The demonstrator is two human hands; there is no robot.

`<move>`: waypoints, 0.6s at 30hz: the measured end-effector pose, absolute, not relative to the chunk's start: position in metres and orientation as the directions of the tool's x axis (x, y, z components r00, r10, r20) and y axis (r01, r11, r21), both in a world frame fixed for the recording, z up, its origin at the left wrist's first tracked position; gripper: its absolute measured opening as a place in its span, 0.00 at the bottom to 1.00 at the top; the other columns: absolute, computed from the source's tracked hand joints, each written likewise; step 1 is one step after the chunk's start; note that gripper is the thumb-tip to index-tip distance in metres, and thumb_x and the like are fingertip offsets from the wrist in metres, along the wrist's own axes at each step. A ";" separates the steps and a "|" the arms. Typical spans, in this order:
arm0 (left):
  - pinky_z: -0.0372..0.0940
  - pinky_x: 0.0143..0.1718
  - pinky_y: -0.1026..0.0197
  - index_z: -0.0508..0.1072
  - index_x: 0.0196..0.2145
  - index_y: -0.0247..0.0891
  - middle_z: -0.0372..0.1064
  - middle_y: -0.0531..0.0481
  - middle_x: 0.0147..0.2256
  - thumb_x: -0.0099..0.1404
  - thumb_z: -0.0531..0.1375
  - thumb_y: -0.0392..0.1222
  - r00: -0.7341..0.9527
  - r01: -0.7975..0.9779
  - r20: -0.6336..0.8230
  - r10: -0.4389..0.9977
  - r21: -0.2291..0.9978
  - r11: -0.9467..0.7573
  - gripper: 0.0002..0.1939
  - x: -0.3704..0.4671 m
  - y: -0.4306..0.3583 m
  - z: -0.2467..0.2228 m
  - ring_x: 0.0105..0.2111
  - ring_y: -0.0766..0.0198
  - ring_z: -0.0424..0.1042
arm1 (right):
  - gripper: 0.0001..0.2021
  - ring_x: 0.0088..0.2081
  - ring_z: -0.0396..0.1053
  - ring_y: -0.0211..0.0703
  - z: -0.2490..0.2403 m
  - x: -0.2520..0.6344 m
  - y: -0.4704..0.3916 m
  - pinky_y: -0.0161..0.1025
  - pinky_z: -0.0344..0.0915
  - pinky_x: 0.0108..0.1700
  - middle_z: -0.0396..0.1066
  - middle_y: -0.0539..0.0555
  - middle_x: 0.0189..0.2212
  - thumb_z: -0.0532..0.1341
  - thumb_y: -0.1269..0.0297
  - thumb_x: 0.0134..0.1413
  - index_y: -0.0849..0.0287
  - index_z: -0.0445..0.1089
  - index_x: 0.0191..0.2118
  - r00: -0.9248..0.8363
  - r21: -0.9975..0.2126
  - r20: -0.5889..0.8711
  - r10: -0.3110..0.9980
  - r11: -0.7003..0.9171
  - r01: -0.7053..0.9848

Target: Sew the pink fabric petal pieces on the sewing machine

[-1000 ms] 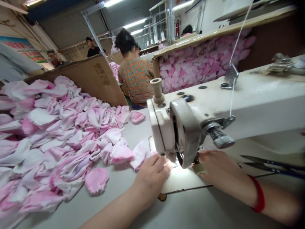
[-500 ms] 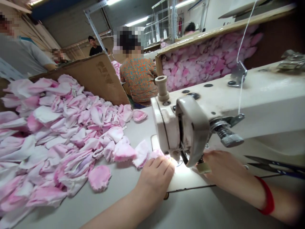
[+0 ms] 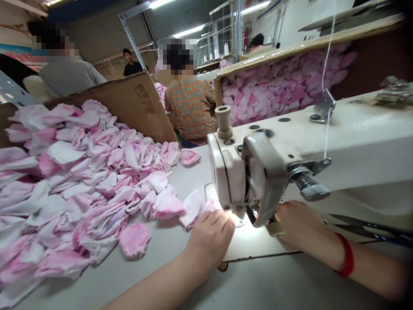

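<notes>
My left hand [image 3: 212, 237] lies beside the lit needle area of a white sewing machine [image 3: 351, 137], its fingers curled down on a pink-and-white fabric piece [image 3: 210, 206]. That piece follows a row of similar pieces, of which a paler one [image 3: 191, 209] lies just left of my fingers. My right hand [image 3: 298, 226] reaches in from the right, behind the machine's grey lever guard [image 3: 274, 176]. Its fingertips are hidden there, close to a small olive-coloured block [image 3: 275, 229]. A red band [image 3: 346, 256] circles the right wrist.
A large heap of pink-and-white fabric pieces [image 3: 80, 181] covers the table's left side against a cardboard panel [image 3: 138, 101]. Black scissors [image 3: 368, 228] lie right of my right hand. Behind the machine stands a carton of pink pieces [image 3: 274, 86]. Co-workers sit beyond, one in a patterned shirt [image 3: 192, 107].
The right wrist has shifted slightly left, and my left hand stays almost in place. The view has moved a little. A person in grey at the back left has moved farther right.
</notes>
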State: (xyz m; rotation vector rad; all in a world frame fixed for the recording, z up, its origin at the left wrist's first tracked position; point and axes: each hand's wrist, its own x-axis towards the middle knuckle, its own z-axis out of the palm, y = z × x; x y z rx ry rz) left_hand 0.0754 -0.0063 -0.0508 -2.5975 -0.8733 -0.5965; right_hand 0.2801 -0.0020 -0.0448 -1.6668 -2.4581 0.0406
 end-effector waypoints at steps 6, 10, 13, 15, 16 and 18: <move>0.64 0.32 0.59 0.65 0.37 0.32 0.68 0.47 0.28 0.64 0.45 0.30 0.723 0.616 0.493 0.484 -0.144 -0.775 0.11 0.074 -0.003 -0.050 0.31 0.61 0.67 | 0.12 0.19 0.65 0.42 -0.041 0.284 -0.002 0.37 0.47 0.21 0.66 0.51 0.14 0.51 0.71 0.49 0.57 0.63 0.19 -0.382 -0.108 0.141 0.913 0.398 0.911; 0.63 0.33 0.60 0.65 0.36 0.33 0.67 0.48 0.27 0.64 0.48 0.31 0.729 0.599 0.488 0.480 -0.118 -0.792 0.07 0.073 -0.004 -0.052 0.31 0.62 0.68 | 0.15 0.18 0.63 0.43 -0.039 0.290 0.002 0.37 0.48 0.21 0.63 0.53 0.13 0.50 0.65 0.52 0.56 0.64 0.18 -0.292 0.006 0.141 0.946 0.294 0.956; 0.63 0.35 0.60 0.65 0.36 0.33 0.67 0.49 0.27 0.64 0.49 0.31 0.728 0.595 0.486 0.484 -0.097 -0.798 0.06 0.072 -0.004 -0.053 0.32 0.62 0.68 | 0.14 0.22 0.65 0.47 -0.038 0.293 0.006 0.38 0.50 0.22 0.63 0.54 0.13 0.51 0.60 0.51 0.57 0.66 0.20 -0.264 0.067 0.161 0.951 0.257 0.964; 0.64 0.35 0.60 0.65 0.37 0.33 0.67 0.48 0.28 0.64 0.48 0.31 0.724 0.601 0.489 0.487 -0.101 -0.793 0.07 0.071 -0.004 -0.053 0.32 0.62 0.68 | 0.12 0.22 0.65 0.45 -0.038 0.293 0.007 0.37 0.50 0.22 0.65 0.54 0.14 0.52 0.61 0.50 0.56 0.66 0.21 -0.297 0.045 0.144 0.944 0.294 0.955; 0.64 0.34 0.60 0.64 0.37 0.33 0.67 0.48 0.28 0.64 0.48 0.31 0.723 0.603 0.491 0.486 -0.107 -0.790 0.07 0.071 -0.004 -0.054 0.32 0.62 0.68 | 0.10 0.21 0.65 0.44 -0.038 0.293 0.007 0.36 0.49 0.22 0.65 0.53 0.15 0.53 0.63 0.49 0.56 0.67 0.21 -0.328 0.025 0.126 0.936 0.327 0.945; 0.64 0.32 0.60 0.64 0.38 0.33 0.67 0.48 0.28 0.64 0.47 0.31 0.725 0.607 0.489 0.485 -0.121 -0.785 0.08 0.071 -0.002 -0.054 0.30 0.62 0.68 | 0.08 0.20 0.65 0.42 -0.038 0.292 0.006 0.35 0.47 0.21 0.66 0.52 0.15 0.53 0.68 0.46 0.57 0.67 0.23 -0.415 -0.013 0.092 0.905 0.417 0.909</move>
